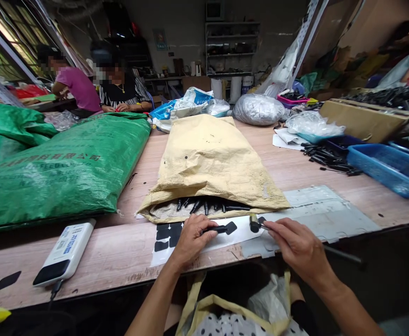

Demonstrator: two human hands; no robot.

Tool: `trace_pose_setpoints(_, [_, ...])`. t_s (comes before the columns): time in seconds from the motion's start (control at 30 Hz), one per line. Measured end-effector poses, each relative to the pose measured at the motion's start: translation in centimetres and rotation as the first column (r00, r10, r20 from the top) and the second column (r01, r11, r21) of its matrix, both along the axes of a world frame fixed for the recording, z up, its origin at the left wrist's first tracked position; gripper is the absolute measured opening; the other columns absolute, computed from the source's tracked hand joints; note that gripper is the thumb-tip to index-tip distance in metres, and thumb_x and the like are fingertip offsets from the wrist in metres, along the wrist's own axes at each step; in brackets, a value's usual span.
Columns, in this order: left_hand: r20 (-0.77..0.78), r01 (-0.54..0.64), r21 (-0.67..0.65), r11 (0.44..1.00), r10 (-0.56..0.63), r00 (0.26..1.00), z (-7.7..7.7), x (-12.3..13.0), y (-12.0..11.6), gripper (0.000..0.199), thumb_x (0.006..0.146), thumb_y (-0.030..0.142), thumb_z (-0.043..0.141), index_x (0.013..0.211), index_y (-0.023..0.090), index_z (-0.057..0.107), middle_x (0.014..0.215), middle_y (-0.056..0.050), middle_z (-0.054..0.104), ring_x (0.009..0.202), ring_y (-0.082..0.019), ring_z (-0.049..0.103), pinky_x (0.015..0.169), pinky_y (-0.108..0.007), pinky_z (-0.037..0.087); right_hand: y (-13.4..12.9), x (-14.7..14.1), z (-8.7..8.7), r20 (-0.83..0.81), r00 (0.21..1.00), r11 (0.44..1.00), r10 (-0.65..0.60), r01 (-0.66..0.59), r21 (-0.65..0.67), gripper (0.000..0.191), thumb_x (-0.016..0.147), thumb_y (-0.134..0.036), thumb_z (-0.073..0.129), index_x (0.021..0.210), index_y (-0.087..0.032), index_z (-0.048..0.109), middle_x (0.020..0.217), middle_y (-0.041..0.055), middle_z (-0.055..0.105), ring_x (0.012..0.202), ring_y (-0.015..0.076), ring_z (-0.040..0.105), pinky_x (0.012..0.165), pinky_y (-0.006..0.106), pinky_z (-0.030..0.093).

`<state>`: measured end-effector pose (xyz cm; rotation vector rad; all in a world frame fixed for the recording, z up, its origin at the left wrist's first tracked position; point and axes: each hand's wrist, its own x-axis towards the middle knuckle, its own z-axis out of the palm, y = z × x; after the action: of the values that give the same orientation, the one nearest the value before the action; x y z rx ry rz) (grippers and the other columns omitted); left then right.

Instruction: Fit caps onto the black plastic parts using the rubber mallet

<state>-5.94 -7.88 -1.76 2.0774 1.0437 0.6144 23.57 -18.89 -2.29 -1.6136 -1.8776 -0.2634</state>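
Note:
My left hand (pixel 193 239) is closed around a slim black tube (pixel 215 229), whose right end meets a black square patch (pixel 231 227). In my right hand (pixel 297 242) is the thin handle of a small hammer (pixel 254 223); its yellowish head is right of the patch. Under both hands lies a white sheet (pixel 158 258) with black squares at its left part. Just beyond, a tan woven sack (pixel 211 158) lies with its mouth towards me, and several black tubes (pixel 206 207) show inside it.
Green sack (pixel 64 168) on the left, white power bank (pixel 66 252) with a cable before it. Grey board (pixel 330 214) at the right edge. Blue tray (pixel 389 168) and loose black parts (pixel 330 158) at right. Open bag (pixel 232 312) at my lap. Two people sit at far left.

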Motion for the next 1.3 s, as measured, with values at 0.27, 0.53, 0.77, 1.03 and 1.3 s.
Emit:
trace_pose_setpoints(0.27, [-0.101, 0.036, 0.053, 0.998, -0.030, 0.994, -0.1, -0.1, 0.1, 0.041, 0.103, 0.042, 0.040, 0.082, 0.023, 0.070, 0.086, -0.003, 0.067, 0.090, -0.022, 0.052, 0.087, -0.038, 0.037, 1.4, 7.2, -2.2, 0.081, 0.989, 0.992, 0.126, -0.124, -0.027, 0.021, 0.096, -0.024, 0.059, 0.110, -0.027, 0.074, 0.102, 0.0052, 0.072, 0.095, 0.0197, 0.064, 0.085, 0.036, 0.047])
trace_pose_setpoints(0.53, [-0.117, 0.044, 0.029, 0.999, -0.040, 0.992, 0.3, 0.0, 0.0, 0.047, 0.104, 0.042, 0.034, 0.077, 0.022, 0.066, 0.082, -0.003, 0.064, 0.090, -0.022, 0.051, 0.087, -0.039, 0.035, 1.7, 6.2, -3.0, 0.025, 0.997, 0.997, 0.078, -0.078, 0.010, 0.016, 0.092, -0.024, 0.062, 0.105, -0.023, 0.072, 0.100, 0.0055, 0.071, 0.094, 0.0210, 0.064, 0.083, 0.036, 0.047])
trace_pose_setpoints(0.77, [-0.124, 0.054, 0.058, 0.997, -0.046, 0.991, 0.2, 0.1, 0.0, 0.045, 0.104, 0.041, 0.036, 0.074, 0.021, 0.063, 0.081, -0.003, 0.063, 0.089, -0.022, 0.050, 0.085, -0.038, 0.035, 1.7, 6.3, -2.9, 0.021, 0.997, 0.997, 0.077, -0.077, 0.011, 0.016, 0.091, -0.024, 0.062, 0.104, -0.023, 0.071, 0.099, 0.0053, 0.071, 0.093, 0.0209, 0.063, 0.084, 0.036, 0.047])
trace_pose_setpoints(1.03, [-0.091, 0.081, 0.106, 0.991, -0.071, 0.993, -0.5, 0.0, 0.2, 0.045, 0.103, 0.040, 0.036, 0.070, 0.019, 0.057, 0.079, -0.003, 0.062, 0.085, -0.021, 0.049, 0.081, -0.037, 0.034, 1.7, 6.1, -2.5, 0.014, 0.997, 0.997, 0.074, -0.075, 0.022, 0.016, 0.089, -0.028, 0.064, 0.103, -0.023, 0.071, 0.097, 0.0053, 0.070, 0.092, 0.0228, 0.062, 0.083, 0.038, 0.048])
trace_pose_setpoints(1.3, [-0.118, 0.098, 0.194, 0.976, -0.076, 0.990, -1.0, 0.2, 0.7, 0.043, 0.102, 0.037, 0.038, 0.066, 0.019, 0.053, 0.076, -0.003, 0.060, 0.080, -0.020, 0.047, 0.080, -0.036, 0.034, 2.0, 6.1, -2.8, 0.007, 0.999, 0.996, 0.046, -0.046, 0.071, 0.012, 0.089, -0.029, 0.063, 0.094, -0.022, 0.072, 0.090, 0.0051, 0.070, 0.086, 0.0220, 0.062, 0.082, 0.037, 0.049])
